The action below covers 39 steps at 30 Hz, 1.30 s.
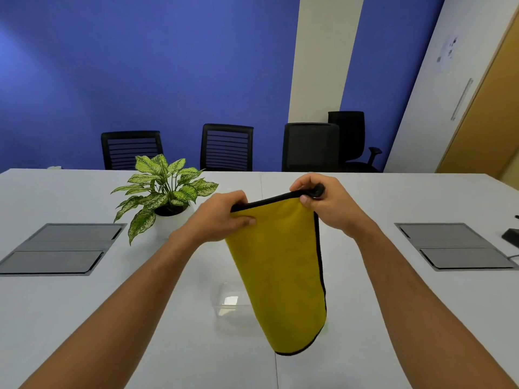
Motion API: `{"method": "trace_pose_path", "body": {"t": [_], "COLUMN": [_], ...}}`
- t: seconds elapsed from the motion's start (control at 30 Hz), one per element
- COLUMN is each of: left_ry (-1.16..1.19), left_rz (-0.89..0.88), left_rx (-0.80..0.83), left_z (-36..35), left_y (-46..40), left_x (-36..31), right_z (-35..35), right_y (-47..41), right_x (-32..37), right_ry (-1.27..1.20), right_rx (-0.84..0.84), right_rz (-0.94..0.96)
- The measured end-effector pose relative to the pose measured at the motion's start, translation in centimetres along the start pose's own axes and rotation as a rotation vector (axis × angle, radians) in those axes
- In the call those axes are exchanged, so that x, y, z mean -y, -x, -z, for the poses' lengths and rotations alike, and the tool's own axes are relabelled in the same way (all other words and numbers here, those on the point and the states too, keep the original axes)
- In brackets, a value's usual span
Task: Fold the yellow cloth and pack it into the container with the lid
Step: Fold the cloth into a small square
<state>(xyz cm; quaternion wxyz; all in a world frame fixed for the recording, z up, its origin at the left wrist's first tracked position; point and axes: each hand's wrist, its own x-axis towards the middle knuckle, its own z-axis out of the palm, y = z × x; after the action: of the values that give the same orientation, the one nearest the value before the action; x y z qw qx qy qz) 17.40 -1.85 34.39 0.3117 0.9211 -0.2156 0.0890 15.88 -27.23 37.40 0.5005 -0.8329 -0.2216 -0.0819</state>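
The yellow cloth (278, 270) with a black hem hangs in the air over the white table, doubled over, its lower end near the table's front. My left hand (224, 217) pinches the top left corner. My right hand (328, 203) pinches the top right corner, so the top edge is stretched between them. A clear plastic container (229, 303) stands on the table beneath the cloth, partly hidden behind it. I cannot tell whether its lid is on.
A potted plant (163, 189) in a white pot stands left of my left hand. Grey flush panels (61, 248) (455, 245) sit in the table at left and right. A black device (511, 234) lies at the right edge. Black chairs (227, 147) line the far side.
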Motion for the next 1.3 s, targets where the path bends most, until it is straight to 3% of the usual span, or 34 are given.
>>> {"method": "trace_pose_path", "body": {"t": [0.13,0.23,0.47,0.7,0.97,1.3], "left_ry": [0.231,0.392,0.351,0.339,0.311,0.403], "left_rz": [0.024,-0.004,-0.112,-0.101,-0.056,-0.035], "left_rx": [-0.161,-0.244,-0.279,-0.309,-0.341,-0.302], "left_z": [0.7,0.5,-0.9,-0.8,-1.3,-3.0], "left_y": [0.1,-0.1,-1.5,-1.4,-1.1,-1.1], "left_x": [0.1,-0.7,-3.8,-3.9,-3.5,-3.7], "right_z": [1.2,1.4,-1.9,-5.9,-7.0,-7.4], "right_y": [0.5,0.5,0.1,-0.6,-1.2,-1.1], "right_x": [-1.2,-1.2,1.5,2.3,2.1,2.5], "right_ry": [-0.048,0.057,0.502,0.323,0.341,0.400], "right_rx": [-0.080,-0.088,-0.044,-0.152,-0.228,-0.293], "right_rz": [-0.074,-0.104,0.013,0.107,0.043,0.184]}}
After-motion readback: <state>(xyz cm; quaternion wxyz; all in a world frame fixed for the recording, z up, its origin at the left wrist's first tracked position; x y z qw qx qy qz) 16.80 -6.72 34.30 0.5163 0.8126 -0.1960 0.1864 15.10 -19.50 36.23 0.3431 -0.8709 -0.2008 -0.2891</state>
